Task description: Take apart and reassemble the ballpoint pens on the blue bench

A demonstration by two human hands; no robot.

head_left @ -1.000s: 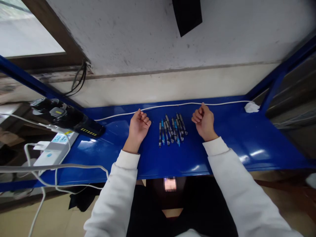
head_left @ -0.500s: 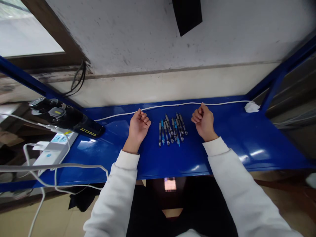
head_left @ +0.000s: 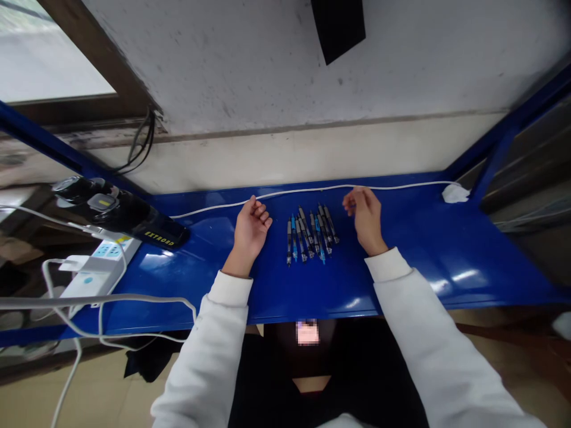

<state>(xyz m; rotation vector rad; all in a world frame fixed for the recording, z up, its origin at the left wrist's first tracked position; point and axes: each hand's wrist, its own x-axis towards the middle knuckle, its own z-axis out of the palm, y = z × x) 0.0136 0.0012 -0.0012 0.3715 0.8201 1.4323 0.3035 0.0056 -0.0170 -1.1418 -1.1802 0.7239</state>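
Several pens (head_left: 311, 235) lie side by side in a loose bunch on the blue tabletop (head_left: 289, 294); most have grey grips, and a few are bright blue. To the left of the pens rests my left hand (head_left: 252, 229), palm turned up, its fingers curled in and nothing visible in them. My right hand (head_left: 368, 220) is on the other side, apart from the pens. Its back faces up, and its loosely bent fingers point toward the bunch, slightly apart and holding nothing that I can see.
A white cable (head_left: 294, 191) runs along the back of the table. At the left are a black device (head_left: 120, 217) marked EXTRORD, a white power strip (head_left: 100, 261) and trailing cords. Crumpled white tissue (head_left: 455, 193) sits at the right, near a blue frame post (head_left: 495, 154).
My right hand has rolled from palm up to back up, and its fingers have loosened toward the pens. My left hand and the pens look the same.
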